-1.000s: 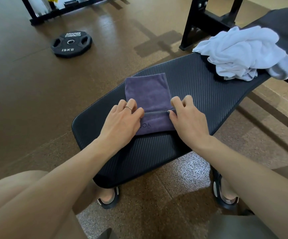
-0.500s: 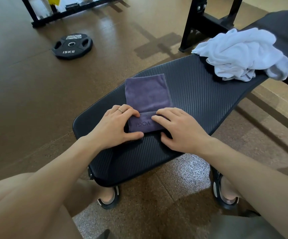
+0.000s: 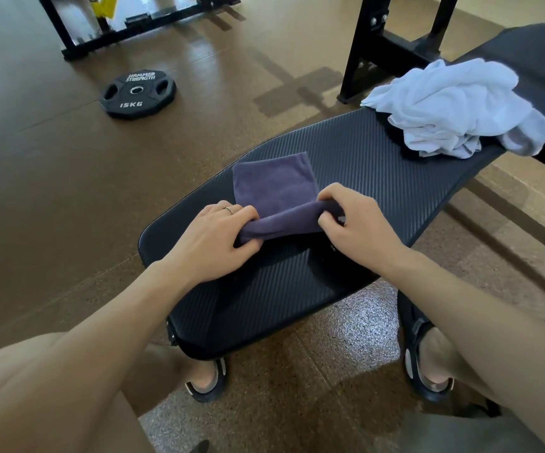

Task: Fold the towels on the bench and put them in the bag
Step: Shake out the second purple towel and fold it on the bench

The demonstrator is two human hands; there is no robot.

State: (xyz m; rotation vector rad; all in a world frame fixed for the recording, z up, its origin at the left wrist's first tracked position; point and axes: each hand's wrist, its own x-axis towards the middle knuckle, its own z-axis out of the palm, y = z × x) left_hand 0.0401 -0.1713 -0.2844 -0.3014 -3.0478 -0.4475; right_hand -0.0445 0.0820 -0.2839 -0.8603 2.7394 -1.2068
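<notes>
Nearest to the camera, two bare knees and two feet in dark sandals [image 3: 428, 364] stand on the brown speckled floor [image 3: 52, 197], one foot at each side of the black ribbed bench [image 3: 297, 289]. On the bench pad, both hands work on the purple towel [image 3: 274, 188]. The left hand [image 3: 214, 237] grips the left end of the near fold, with its fingers curled round the cloth and a ring on one finger. The right hand [image 3: 359, 228] pinches the right end of the same fold. The near edge of the towel is lifted a little between the two hands, and the far part lies flat on the pad. Further along the bench, well apart from the purple one, a white towel [image 3: 454, 109] lies crumpled in a heap. Behind it stands a black steel frame [image 3: 362, 53]. On the floor to the left lies a black weight plate [image 3: 139, 93] marked 15KG, and beyond it another dark rack [image 3: 124, 27].
</notes>
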